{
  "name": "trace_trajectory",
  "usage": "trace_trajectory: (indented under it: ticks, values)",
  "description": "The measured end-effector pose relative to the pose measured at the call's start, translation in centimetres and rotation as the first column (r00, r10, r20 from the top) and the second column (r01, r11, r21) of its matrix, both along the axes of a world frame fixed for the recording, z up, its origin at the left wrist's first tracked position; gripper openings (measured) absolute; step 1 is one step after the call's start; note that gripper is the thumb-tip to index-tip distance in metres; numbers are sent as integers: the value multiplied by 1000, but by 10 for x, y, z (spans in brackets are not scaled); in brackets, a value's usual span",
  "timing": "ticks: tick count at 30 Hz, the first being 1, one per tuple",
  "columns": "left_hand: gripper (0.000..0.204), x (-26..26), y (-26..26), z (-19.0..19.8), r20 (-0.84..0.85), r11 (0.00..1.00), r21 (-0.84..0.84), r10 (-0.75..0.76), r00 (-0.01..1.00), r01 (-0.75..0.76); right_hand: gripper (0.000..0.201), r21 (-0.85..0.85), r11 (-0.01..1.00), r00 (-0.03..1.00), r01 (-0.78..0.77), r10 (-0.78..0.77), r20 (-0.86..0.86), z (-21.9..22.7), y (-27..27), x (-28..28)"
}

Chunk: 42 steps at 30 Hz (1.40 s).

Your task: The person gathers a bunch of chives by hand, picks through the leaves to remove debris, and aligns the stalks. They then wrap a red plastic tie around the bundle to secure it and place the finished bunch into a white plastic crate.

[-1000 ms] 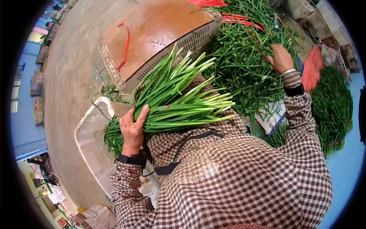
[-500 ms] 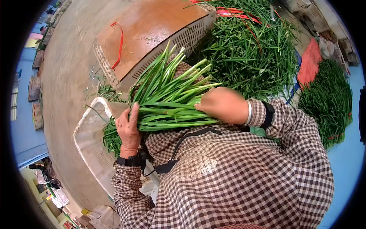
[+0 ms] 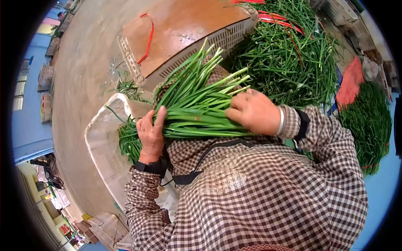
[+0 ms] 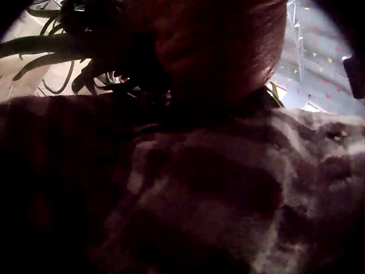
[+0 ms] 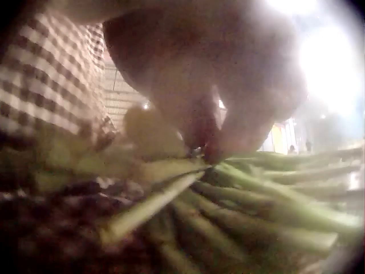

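- Text: print on the boxes [image 3: 45, 79] by the left edge was too small to read.
- Surface: the green bunch [image 3: 197, 121] lay across the person's checked lap, pale cut ends toward the right hand [image 3: 256, 112], leaf ends under the left hand [image 3: 151, 134] and near the white tub [image 3: 106, 142].
- Right hand: grasping, fingers curled, pinching stalks in the bunch; the right wrist view showed fingertips meeting at the stems.
- Left hand: not clenched. Rested on the leaves, thumb extended, fingers relaxed. Left wrist view too dark to add detail.
- Room: tan floor [image 3: 79, 92], blue wall [image 3: 35, 121] at the left edge. Brown board [image 3: 180, 25] sat on a slotted crate [image 3: 226, 37], wet-looking shine on top.
- Right side: loose green heap [image 3: 289, 71] behind the right hand, red sheet [image 3: 351, 83] beside it, then a denser green stack [image 3: 366, 125] with red ties.
- Counts: one bunch in hand, one tub with leaves inside, one board, one red strip [image 3: 150, 39] on it. Several red strips lay on the heap. Two black wrist straps, one per wrist; one pale bracelet [image 3: 281, 119], right wrist.
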<state>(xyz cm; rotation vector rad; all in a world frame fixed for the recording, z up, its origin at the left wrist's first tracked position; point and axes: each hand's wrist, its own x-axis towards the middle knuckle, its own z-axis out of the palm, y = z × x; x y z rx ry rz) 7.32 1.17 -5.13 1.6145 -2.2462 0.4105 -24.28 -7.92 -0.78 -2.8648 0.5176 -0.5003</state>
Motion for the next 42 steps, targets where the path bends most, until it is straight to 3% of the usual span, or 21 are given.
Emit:
trace_trajectory:
  ticks: [2, 4, 6, 8, 10, 13, 14, 16, 18, 20, 21, 22, 24, 25, 29, 32, 38, 40, 42]
  values:
    - [54, -2, -4, -4, -222, 997, -72, -22, 975, 6, 13, 96, 994, 997, 45, -50, 53, -4, 12, -3]
    - [54, -2, -3, 1, -192, 999, -24, -33, 981, 29, 15, 148, 987, 996, 67, -74, 43, -8, 15, -5]
    - [53, 0, -3, 3, -19, 998, -1, -64, 998, 64, 18, 189, 978, 995, 92, -100, 30, -8, 11, -8]
    - [50, -3, -3, 3, -22, 998, -9, -63, 998, 63, 19, 443, 896, 999, 33, -43, 11, -7, 0, -13]
    - [48, -4, -2, 3, -10, 999, -30, -35, 999, 35, 12, 580, 812, 979, 68, -166, 117, -15, -13, -12]
    - [47, -5, -1, 3, 0, 999, -37, -28, 1000, 28, 18, 416, 834, 931, 364, -323, -168, -14, -32, -10]
    - [47, -5, -1, 3, 3, 999, -43, -30, 1000, 30, 18, 415, 834, 932, 363, -323, -166, -15, -32, -7]
    - [47, -4, -1, 3, 6, 998, -47, -37, 999, 37, 18, 290, 868, 889, 402, -296, -348, -20, -32, 2]
    - [47, -4, -1, 3, 12, 998, -50, -31, 999, 32, 16, 297, 872, 908, 389, -310, -281, -25, -28, 7]
    - [47, -4, -1, 3, 0, 997, -66, -42, 999, 42, 21, 357, 864, 927, 355, -375, -13, -26, -27, 7]
    - [50, -2, 0, 3, -2, 997, -62, -46, 999, 46, 17, 374, 855, 922, 359, -386, -3, -24, -24, 6]
    - [50, -1, 1, 3, 1, 997, -60, -39, 999, 39, 17, 376, 857, 925, 352, -379, -1, -18, -19, 5]
    - [52, 0, 0, 3, 7, 995, -103, -16, 1000, 17, 12, 276, 919, 916, 282, -343, 209, -6, -10, 3]
    - [52, 0, -2, 4, -26, 991, -134, -12, 1000, 9, 10, 275, 939, 933, 207, -274, 234, -4, -8, 2]
    - [50, -1, -6, -2, -54, 998, -63, -16, 998, 13, 15, 232, 967, 967, 102, -151, 205, -17, 8, -3]
    - [48, -2, -2, 2, 13, 998, -63, -21, 1000, 22, 14, 232, 962, 947, 144, -202, 251, -15, 12, -4]
    - [47, -3, -1, 0, 11, 998, -58, -23, 1000, 23, 12, 321, 936, 969, 145, -200, 148, -9, 19, -7]
    - [47, -3, -1, -2, 8, 998, -64, -25, 1000, 25, 12, 207, 975, 970, 84, -128, 208, 0, 13, -7]
    - [47, -3, -2, -3, 12, 997, -74, -21, 1000, 22, 11, 152, 977, 971, 150, -175, 164, -1, -4, -8]
